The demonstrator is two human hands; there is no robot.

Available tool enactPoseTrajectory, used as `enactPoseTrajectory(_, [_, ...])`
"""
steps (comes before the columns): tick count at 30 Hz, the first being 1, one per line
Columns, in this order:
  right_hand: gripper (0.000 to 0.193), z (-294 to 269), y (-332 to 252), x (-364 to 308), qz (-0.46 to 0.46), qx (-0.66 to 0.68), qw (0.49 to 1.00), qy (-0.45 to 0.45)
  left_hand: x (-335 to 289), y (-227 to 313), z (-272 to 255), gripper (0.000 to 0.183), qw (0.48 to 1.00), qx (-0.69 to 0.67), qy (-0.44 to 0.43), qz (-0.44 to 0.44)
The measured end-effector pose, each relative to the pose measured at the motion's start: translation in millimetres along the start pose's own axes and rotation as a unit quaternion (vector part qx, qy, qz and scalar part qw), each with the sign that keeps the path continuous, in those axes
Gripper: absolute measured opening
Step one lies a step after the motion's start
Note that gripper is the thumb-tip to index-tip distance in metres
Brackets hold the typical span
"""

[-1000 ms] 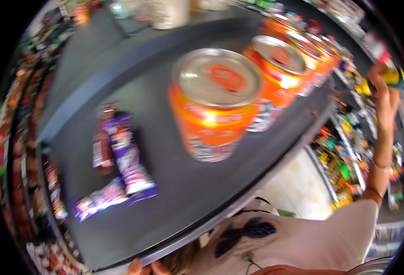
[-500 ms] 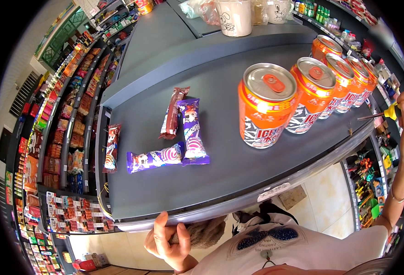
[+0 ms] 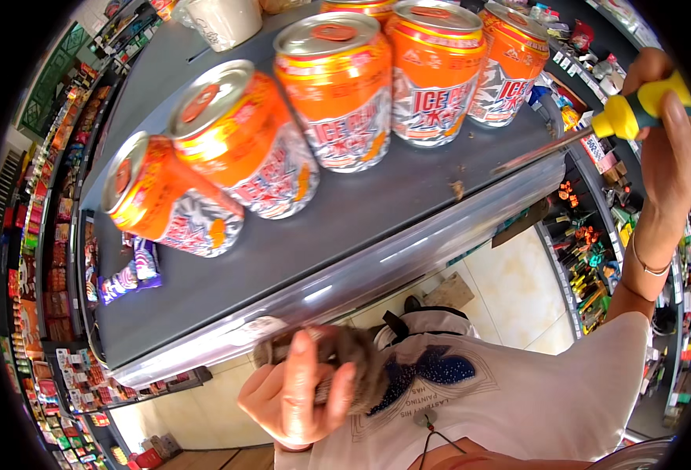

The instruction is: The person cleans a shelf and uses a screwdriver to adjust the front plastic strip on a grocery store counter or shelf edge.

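My right hand is closed round the yellow and dark green handle of a screwdriver. Its metal shaft points left over the counter's front edge, and the tip hovers near a few brown crumbs on the grey counter. At the near side of the counter, below its edge, my left hand has its fingers curled against a grey-brown fuzzy cloth. Several orange and silver drink cans stand in a row across the counter, apart from both hands.
Purple snack packets lie at the counter's left end, partly hidden by cans. A white container stands at the back. Stocked shelves line the left; racks of tools hang at the right. A clear strip edges the counter.
The view has shifted to the right, so the cans and packets appear farther left. The screwdriver now reaches farther over the counter from the right. More of the cloth shows beside my left hand.
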State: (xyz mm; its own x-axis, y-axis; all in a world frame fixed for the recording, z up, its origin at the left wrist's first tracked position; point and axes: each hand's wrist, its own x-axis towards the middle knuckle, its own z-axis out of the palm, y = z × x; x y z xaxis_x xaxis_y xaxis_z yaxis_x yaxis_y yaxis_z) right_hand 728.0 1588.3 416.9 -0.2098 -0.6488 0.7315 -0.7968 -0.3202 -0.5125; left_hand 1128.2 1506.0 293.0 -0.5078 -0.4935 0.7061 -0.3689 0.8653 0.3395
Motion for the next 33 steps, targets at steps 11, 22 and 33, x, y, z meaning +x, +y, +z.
enactPoseTrajectory(11, [0.037,22.7,13.2,-1.2,-0.036,0.130,0.989,-0.062,62.7,40.7,81.3,0.058,0.995,-0.026,-0.093,-0.008])
enactPoseTrajectory(22, [0.041,54.6,2.8,13.3,-0.036,0.212,0.973,-0.084,51.6,27.0,97.3,0.051,0.995,0.071,-0.027,0.060])
enactPoseTrajectory(33, [0.027,29.8,11.8,10.9,-0.039,0.132,0.978,0.154,47.4,31.1,89.8,0.063,0.998,0.049,-0.018,0.041])
